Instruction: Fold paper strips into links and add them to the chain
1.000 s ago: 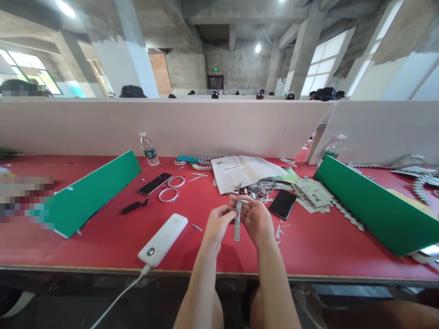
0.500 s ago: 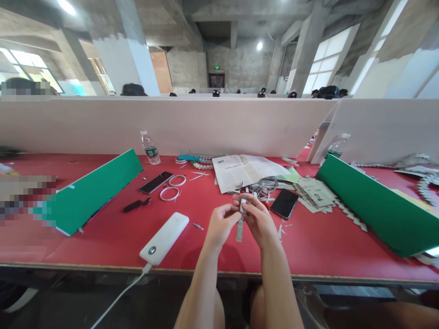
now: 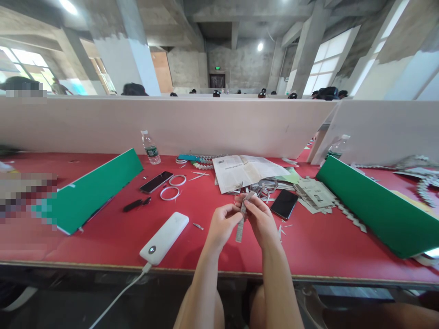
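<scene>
A narrow strip of printed newspaper [image 3: 240, 228] is pinched between my two hands, above the red table. My left hand [image 3: 222, 225] grips its middle from the left, thumb and fingers closed. On the other side, my right hand [image 3: 259, 216] pinches the strip higher up, where its upper end leans to the right. The lower end hangs free toward me. Just beyond my hands lies a heap of cut paper strips [image 3: 265, 188], partly under a newspaper sheet [image 3: 240, 172]. A black phone [image 3: 284, 204] rests right of my right hand.
A white power bank [image 3: 165, 237] with a cable lies left, near a second phone [image 3: 156, 182], tape rolls [image 3: 169, 193] and a black tool [image 3: 136, 204]. Green dividers [image 3: 99, 196] stand at both sides. Folded paper chains [image 3: 350, 214] lie along the right one. A water bottle [image 3: 150, 147] stands behind.
The strip's upper part, earlier folded among my fingers, now extends upward and to the right. My hands have stayed nearly in place.
</scene>
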The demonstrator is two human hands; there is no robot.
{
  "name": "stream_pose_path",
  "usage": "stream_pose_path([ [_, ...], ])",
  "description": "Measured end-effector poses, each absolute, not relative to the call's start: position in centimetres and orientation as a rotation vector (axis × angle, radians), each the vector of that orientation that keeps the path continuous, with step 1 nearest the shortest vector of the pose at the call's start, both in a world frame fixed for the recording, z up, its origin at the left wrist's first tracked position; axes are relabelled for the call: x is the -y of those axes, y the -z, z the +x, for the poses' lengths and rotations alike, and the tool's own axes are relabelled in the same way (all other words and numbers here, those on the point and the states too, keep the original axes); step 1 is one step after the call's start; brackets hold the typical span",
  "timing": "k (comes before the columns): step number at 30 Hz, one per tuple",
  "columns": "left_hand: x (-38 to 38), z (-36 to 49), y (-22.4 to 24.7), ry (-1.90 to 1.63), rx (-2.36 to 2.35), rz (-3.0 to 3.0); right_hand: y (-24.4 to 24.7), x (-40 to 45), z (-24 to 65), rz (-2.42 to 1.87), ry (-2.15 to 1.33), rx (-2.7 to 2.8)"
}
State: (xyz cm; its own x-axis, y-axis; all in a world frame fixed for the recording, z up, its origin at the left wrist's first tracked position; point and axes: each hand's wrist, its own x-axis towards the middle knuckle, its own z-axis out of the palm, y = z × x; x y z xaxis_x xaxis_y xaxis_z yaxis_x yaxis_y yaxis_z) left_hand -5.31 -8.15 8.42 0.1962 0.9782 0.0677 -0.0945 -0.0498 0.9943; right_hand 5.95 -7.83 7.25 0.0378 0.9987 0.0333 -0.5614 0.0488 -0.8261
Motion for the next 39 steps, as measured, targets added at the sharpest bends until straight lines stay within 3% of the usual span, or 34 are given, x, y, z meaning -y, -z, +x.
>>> stream_pose_path([
  [39, 8.1, -5.4, -8.2, -1.105, -0.99, 1.248, -7.3, 7.9, 6.5, -0.728, -1.395, 0.845],
])
